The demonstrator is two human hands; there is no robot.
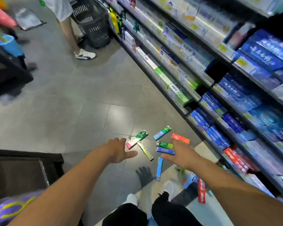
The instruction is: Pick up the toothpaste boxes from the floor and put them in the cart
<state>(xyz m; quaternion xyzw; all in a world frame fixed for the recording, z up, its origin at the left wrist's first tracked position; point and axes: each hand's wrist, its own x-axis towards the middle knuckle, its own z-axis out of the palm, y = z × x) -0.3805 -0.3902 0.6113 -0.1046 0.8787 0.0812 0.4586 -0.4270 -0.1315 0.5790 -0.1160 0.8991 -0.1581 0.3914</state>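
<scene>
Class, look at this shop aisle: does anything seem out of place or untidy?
Yes. Several toothpaste boxes lie scattered at odd angles on the floor tiles beside the shelves, where the rest stand in neat rows. Both the left hand and right hand reach toward them, open.

So the toothpaste boxes (pixel 155 144) are scattered on the floor (pixel 72 111) right in front of the person's feet, close to the bottom of the shelves (pixel 219 88) that run along the right side. Left hand (pixel 119 150) is stretched out over the floor just left of the pile, right hand (pixel 180 154) over its right edge — a couple of boxes sit between the two hands. More boxes lie nearer, by the right foot. Further up the aisle, a basket (pixel 93 25) stands against the shelves with another person (pixel 69 30) just left of it.
</scene>
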